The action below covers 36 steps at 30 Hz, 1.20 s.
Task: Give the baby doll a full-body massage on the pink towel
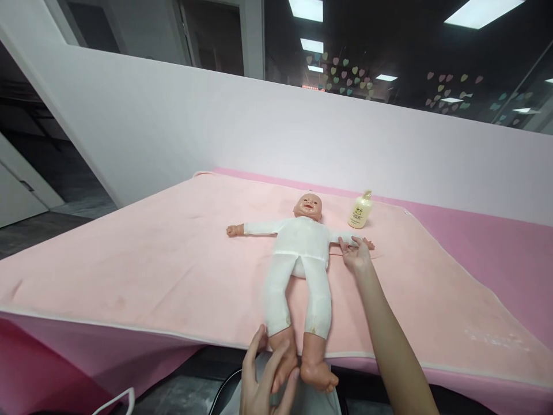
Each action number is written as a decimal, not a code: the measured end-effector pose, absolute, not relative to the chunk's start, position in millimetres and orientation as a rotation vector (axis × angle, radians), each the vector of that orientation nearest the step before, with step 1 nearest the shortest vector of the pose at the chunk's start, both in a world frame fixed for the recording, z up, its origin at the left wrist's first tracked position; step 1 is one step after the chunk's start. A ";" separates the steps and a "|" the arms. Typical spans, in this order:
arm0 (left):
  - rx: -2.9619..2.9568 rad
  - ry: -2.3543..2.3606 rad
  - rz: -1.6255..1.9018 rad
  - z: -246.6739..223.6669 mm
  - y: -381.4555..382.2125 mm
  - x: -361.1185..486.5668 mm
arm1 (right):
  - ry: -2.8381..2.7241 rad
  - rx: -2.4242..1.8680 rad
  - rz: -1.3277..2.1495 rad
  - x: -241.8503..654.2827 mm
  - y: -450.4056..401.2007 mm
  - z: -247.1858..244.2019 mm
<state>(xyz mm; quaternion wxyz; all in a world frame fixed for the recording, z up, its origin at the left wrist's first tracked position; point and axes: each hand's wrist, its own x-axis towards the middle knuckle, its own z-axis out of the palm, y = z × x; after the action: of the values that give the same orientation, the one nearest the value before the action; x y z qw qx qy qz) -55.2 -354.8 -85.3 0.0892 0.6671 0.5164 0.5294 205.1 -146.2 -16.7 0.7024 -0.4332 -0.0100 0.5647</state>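
A baby doll (pixel 301 237) in a white fabric suit lies on its back, arms spread, with its bare feet reaching past the near edge of a pink blanket (pixel 173 259). My left hand (pixel 265 374) has its fingers curved around the doll's foot on the left. Farther up, my right hand (pixel 356 255) is at the doll's sleeved arm on the right, near its small hand. Those fingers are slightly bent and apart, and their tips overlap the sleeve. Whether they press on it is hard to see.
A pale yellow pump bottle (pixel 360 211) stands on the blanket to the right of the doll's head. Behind the table rises a white partition wall (pixel 173 127) below dark glass. Part of a black-framed chair (pixel 224 392) shows under the near edge.
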 end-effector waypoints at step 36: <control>2.122 1.379 1.578 -3.5 -283.0 -88.0 | -1.053 -1.629 0.342 171.9 -136.9 -31.1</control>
<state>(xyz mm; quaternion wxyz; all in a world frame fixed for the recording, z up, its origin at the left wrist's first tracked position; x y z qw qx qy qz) -88.0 -283.0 -3.5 0.0795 0.7092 0.4610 0.5274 171.9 -136.9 -31.1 0.5528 -0.6892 -0.4455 0.1447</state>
